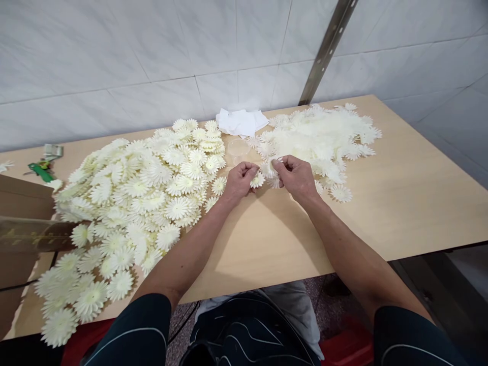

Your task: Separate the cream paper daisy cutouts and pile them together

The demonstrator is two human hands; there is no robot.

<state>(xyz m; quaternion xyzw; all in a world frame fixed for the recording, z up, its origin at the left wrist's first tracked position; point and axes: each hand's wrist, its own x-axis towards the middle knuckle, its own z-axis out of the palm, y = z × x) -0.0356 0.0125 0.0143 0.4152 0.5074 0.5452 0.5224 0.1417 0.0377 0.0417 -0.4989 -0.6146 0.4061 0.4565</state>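
Both hands meet over the middle of a light wooden table (400, 203). My left hand (238, 182) is closed, pinching a small cream paper daisy (258, 180) at its right edge. My right hand (295, 176) is closed too, its fingertips pinched on white petal pieces (271, 173) next to that daisy. A big heap of finished cream daisies (145, 193) covers the table to the left. A pile of flat white petal cut-outs (316, 137) lies just behind and right of my right hand.
A clear plastic lid or dish (238, 148) and a crumpled white tissue (241, 122) lie behind the hands. A green glue gun (41, 170) sits at the far left, above a cardboard box (23, 218). A tiled wall and a metal rail (328, 48) stand behind.
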